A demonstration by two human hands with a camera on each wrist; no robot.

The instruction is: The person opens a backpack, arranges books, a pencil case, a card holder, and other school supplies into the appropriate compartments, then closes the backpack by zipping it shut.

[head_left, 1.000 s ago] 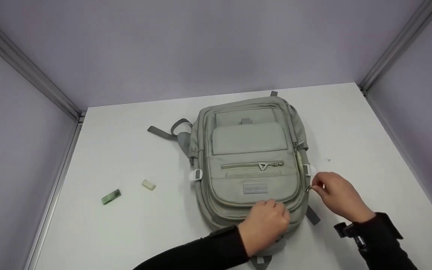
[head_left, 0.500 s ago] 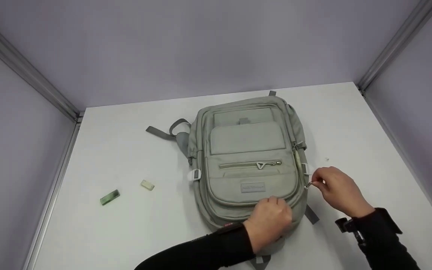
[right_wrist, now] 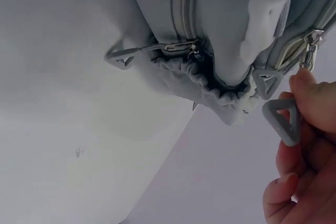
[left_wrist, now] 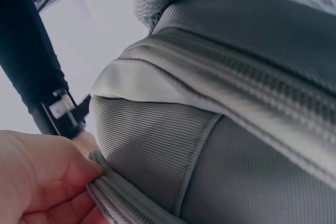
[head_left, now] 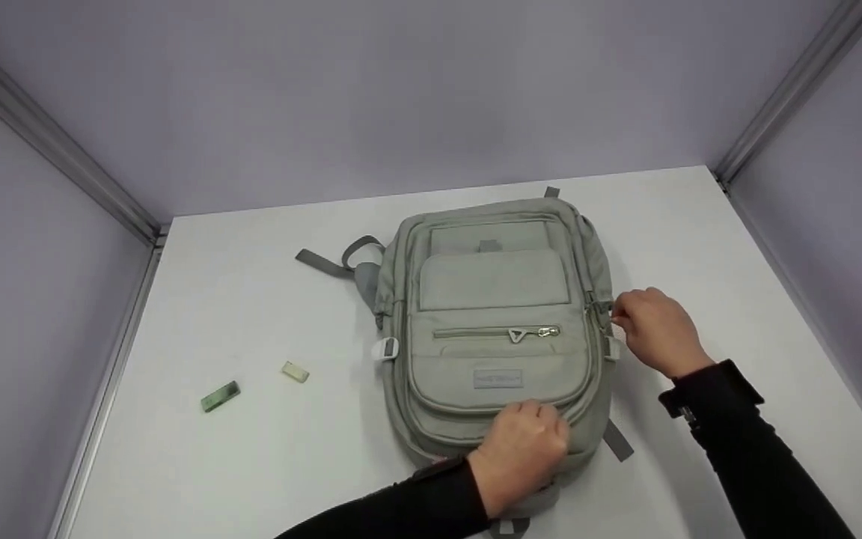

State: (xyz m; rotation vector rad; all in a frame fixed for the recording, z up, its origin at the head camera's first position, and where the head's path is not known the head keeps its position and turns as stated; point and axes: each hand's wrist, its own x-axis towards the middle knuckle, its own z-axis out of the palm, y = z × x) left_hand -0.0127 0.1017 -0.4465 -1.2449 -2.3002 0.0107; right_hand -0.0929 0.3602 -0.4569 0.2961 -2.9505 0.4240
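A grey-green backpack (head_left: 494,281) lies front up on the white table. My left hand (head_left: 524,449) grips its lower front; in the left wrist view, thumb and fingers pinch the fabric edge beside a zipper (left_wrist: 131,205). At the bag's right side, my right hand (head_left: 659,333) pinches a zipper pull, whose triangular tab (right_wrist: 283,121) sticks out past the fingertips in the right wrist view. The metal slider (right_wrist: 315,38) sits just above the thumb. Close by hangs a second triangular tab (right_wrist: 268,83), next to the gathered side pocket (right_wrist: 220,95).
Left of the bag lie a green block (head_left: 220,397) and a small cream block (head_left: 295,372). A loose strap (head_left: 326,263) extends from the bag's left side, and another strap (head_left: 618,442) pokes out at lower right. Panel walls (head_left: 431,97) enclose the table.
My right hand has moved up along the bag's right side with the zipper pull, and the zipper opening there has narrowed. My left hand keeps its grip, shifted slightly left and down.
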